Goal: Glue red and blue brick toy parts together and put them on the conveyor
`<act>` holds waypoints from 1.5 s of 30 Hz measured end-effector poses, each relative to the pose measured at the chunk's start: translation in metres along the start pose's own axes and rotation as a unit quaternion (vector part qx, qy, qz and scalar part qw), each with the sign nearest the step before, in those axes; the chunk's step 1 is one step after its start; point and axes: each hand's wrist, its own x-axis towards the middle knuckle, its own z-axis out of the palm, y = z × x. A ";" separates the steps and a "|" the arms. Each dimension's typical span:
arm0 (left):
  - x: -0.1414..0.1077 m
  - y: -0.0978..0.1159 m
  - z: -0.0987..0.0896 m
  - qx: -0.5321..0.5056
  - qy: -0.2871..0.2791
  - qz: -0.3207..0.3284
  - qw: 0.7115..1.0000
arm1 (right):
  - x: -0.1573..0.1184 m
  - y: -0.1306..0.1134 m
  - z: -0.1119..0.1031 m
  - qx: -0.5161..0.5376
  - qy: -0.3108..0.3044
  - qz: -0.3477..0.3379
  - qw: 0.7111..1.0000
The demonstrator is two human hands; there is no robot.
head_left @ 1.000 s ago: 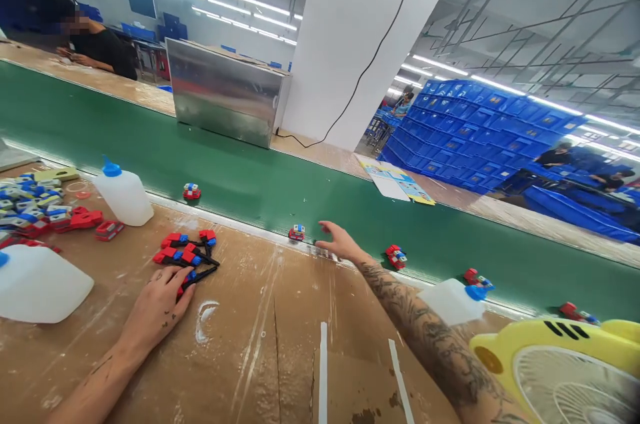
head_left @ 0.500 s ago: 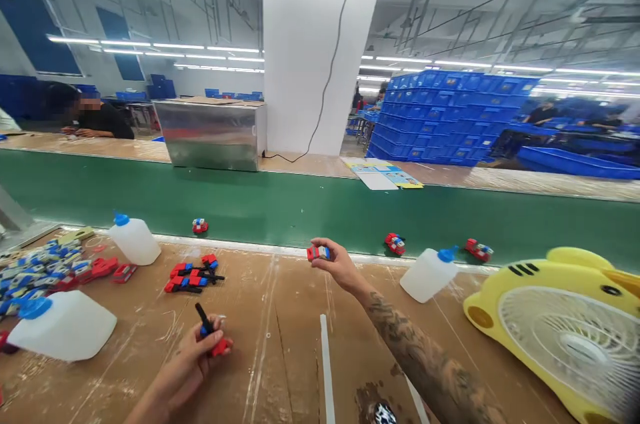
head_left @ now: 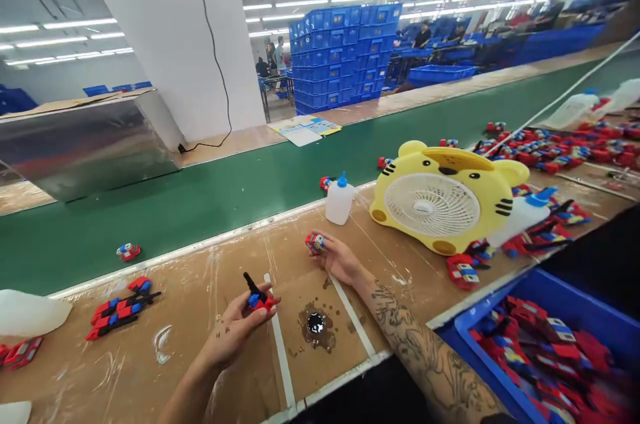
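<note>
My left hand [head_left: 237, 324] holds a red-and-blue plastic part [head_left: 260, 301] with a black rod pointing up from it, low over the brown work surface. Between the fingertips of my right hand [head_left: 344, 261] is a small red, white and blue plastic toy piece [head_left: 315, 242]. That hand is just in front of a white squeeze bottle [head_left: 340, 203] with a blue cap. Left of my hands lie several red-and-blue parts with black rods [head_left: 120, 309]. A wet dark spot [head_left: 316, 323] marks the surface between my forearms.
A green conveyor belt [head_left: 210, 191] runs behind the bench, carrying a few toy pieces [head_left: 129, 251]. To the right stands a yellow animal-shaped fan [head_left: 390, 217]. Below it, a blue bin [head_left: 473, 324] holds many red parts. Blue crates [head_left: 340, 57] are stacked beyond the belt.
The view has swung to the right, bringing the blue bin and a pile of toys into sight. My right hand has drawn back from the belt edge; both hands keep their pieces.
</note>
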 end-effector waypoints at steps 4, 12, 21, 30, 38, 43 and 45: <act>0.011 0.008 0.023 0.123 -0.053 -0.029 0.991 | -0.006 -0.019 -0.020 0.024 0.027 -0.084 0.996; 0.026 0.017 0.040 -0.062 -0.024 -0.053 0.996 | 0.001 -0.026 -0.028 0.090 0.037 -0.078 0.992; 0.018 0.011 0.041 0.148 -0.113 -0.005 0.983 | -0.001 -0.023 -0.027 0.088 0.015 -0.071 0.993; 0.018 0.012 0.053 0.662 -0.342 0.244 0.620 | 0.000 -0.020 -0.028 0.087 0.017 -0.079 0.993; 0.016 0.014 0.057 0.648 -0.294 0.246 0.658 | -0.006 -0.017 -0.018 0.097 0.000 -0.085 0.992; 0.030 0.014 0.055 0.455 -0.090 0.208 0.861 | -0.014 -0.009 -0.003 0.110 -0.043 -0.061 0.991; 0.044 0.010 0.056 0.331 -0.001 0.198 0.923 | -0.016 -0.005 0.002 0.127 -0.039 -0.053 0.990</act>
